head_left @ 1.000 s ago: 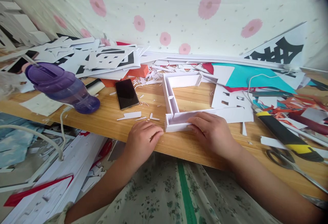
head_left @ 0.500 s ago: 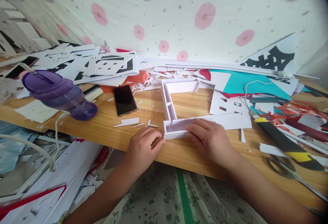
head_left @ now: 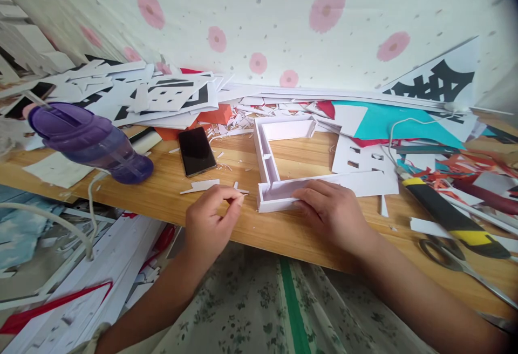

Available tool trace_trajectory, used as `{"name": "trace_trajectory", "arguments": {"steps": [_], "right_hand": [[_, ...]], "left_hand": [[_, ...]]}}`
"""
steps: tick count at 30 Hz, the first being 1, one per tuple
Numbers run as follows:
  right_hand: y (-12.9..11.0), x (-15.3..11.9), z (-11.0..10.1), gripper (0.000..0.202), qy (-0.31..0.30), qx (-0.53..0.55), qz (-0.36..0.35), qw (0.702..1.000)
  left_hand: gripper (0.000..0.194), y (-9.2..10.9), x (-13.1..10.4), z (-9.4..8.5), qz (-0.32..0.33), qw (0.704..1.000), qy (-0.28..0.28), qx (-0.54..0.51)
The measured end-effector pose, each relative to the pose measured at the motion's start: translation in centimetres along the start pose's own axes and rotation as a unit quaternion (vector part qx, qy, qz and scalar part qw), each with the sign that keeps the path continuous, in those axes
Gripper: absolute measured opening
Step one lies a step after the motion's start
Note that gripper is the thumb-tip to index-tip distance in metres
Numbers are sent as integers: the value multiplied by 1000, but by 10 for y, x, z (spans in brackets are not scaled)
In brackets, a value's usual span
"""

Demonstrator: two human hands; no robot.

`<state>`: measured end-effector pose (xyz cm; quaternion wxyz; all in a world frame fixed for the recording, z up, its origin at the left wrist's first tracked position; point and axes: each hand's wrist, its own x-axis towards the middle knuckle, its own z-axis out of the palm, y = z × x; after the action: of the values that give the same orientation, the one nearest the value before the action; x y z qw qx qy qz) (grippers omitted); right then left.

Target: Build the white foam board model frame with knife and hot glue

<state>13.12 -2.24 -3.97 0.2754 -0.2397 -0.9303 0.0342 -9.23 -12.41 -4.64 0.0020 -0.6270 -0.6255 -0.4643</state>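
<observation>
A white foam-board frame (head_left: 279, 204), a U of narrow walled channels, lies on the wooden table with its opening to the right. My right hand (head_left: 332, 211) grips its near channel, thumb on the front wall and fingers over the top. To the left of the frame's near corner, and apart from it, is my left hand (head_left: 212, 216). Its thumb and forefinger are pinched together; a thin sliver shows at the tips, too small to make out. White scraps (head_left: 205, 185) lie just beyond that hand.
A black phone (head_left: 197, 151) and a purple bottle (head_left: 87, 135) stand to the left. At right lie scissors (head_left: 445, 257), a black-and-yellow handled tool with a cord (head_left: 449, 213), and a white cut-out sheet (head_left: 356, 154). Paper piles (head_left: 170, 97) and a teal sheet (head_left: 400, 122) line the back.
My left hand has moved left, away from the frame's near corner, and its fingertips have closed into a pinch. My right hand stays on the frame. The camera view has shifted slightly.
</observation>
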Motion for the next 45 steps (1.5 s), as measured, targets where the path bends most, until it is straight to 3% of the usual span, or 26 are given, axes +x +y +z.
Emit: {"name": "trace_trajectory", "arguments": {"steps": [5,13,18,25,28,32,37,39,41,45], "right_hand": [[0,0,0,16,-3,-2,1,1000],[0,0,1,18,1,-7,2,1000],[-1,0,1,19,4,-14,-2,1000],[-2,1,1,19,2,-11,-2,1000],[-2,1,3,18,3,-5,2,1000],[-2,-3,2,15,24,17,-10,1000],[-19,-4,-11,39,114,78,-55,989],[-33,-2,-15,40,128,145,-102,976],[-45,0,-15,33,120,228,-133,957],[-57,2,-9,18,130,325,-124,928]], "left_hand": [[5,-1,-5,7,59,995,-84,12],[20,6,-3,17,59,992,-90,72],[18,6,-3,22,53,993,-74,71],[15,-5,1,1,-8,997,10,79],[9,-3,-1,-5,-29,999,-11,38],[15,10,-6,-8,-116,988,-55,-82],[13,33,-10,-12,-196,936,-132,-262],[6,40,-14,-10,-230,896,-159,-346],[14,44,-18,-4,-263,846,-163,-433],[27,49,-25,5,-321,746,-170,-559]]}}
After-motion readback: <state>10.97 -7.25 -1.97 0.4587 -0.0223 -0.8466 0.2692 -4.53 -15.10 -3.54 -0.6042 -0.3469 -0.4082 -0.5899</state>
